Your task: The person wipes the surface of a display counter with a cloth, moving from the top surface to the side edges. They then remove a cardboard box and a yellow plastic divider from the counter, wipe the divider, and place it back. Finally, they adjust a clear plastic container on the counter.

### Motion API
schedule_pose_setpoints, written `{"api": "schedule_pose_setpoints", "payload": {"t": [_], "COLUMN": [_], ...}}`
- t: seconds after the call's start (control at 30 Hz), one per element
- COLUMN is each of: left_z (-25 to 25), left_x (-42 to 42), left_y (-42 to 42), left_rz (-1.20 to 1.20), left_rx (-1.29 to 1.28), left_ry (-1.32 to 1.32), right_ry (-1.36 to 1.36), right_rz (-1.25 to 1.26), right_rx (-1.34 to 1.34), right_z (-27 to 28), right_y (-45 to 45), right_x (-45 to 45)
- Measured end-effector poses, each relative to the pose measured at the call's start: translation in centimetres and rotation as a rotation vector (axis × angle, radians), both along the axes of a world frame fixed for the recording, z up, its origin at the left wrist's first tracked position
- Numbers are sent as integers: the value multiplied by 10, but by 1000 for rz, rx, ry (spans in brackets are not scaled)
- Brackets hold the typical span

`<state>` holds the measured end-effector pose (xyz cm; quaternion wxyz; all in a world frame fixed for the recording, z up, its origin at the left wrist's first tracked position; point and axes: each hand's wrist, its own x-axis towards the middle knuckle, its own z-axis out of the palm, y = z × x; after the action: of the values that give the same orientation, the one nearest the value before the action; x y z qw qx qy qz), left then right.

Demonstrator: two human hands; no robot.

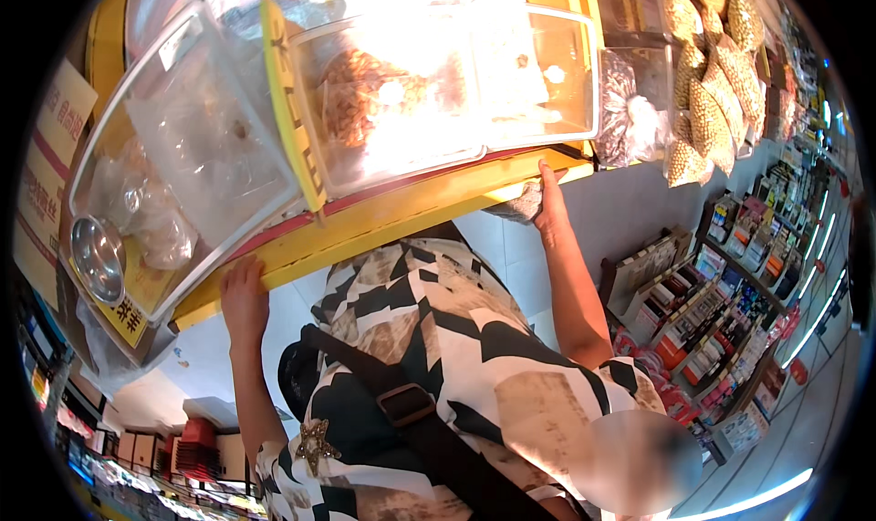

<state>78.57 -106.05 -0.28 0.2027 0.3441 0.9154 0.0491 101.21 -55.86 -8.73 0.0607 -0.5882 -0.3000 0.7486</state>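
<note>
My left hand (245, 290) rests with its fingertips on the front edge of a yellow display counter (383, 209). At the counter's right end, my right hand (545, 196) lies against the edge, with a grey cloth (517, 206) held under the palm. Behind the edge stand clear plastic bins. The left bin (226, 158) holds clear plastic bags and a packet; the middle bin (404, 103) has brown pieces inside, partly lost in glare. A round metal bowl (98, 258) sits at the left bin's corner.
Bags of pale round snacks (715, 103) are stacked at the upper right, beside a bag of dark striped seeds (618, 103). Shelves of packaged goods (698, 316) stand at the right over a tiled floor. A cardboard box (51, 179) with printed writing is at the far left.
</note>
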Motion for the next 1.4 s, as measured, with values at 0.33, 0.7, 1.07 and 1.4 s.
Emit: {"api": "schedule_pose_setpoints", "payload": {"t": [0.33,0.7,1.07,1.4], "left_z": [-21,-25,-26,-34], "left_x": [27,20,15,24], "left_y": [100,100,98,93], "left_rz": [-50,-51,-68,-65], "left_rx": [94,112,87,67], "left_ry": [-190,-223,-239,-185], "right_ry": [-260,-213,-253,-103], "right_rz": [9,-80,-31,-82], "right_rx": [182,289,239,255], "right_z": [-3,-36,-27,-39], "right_y": [2,1,-5,-5], "right_x": [-6,8,-1,-8]}}
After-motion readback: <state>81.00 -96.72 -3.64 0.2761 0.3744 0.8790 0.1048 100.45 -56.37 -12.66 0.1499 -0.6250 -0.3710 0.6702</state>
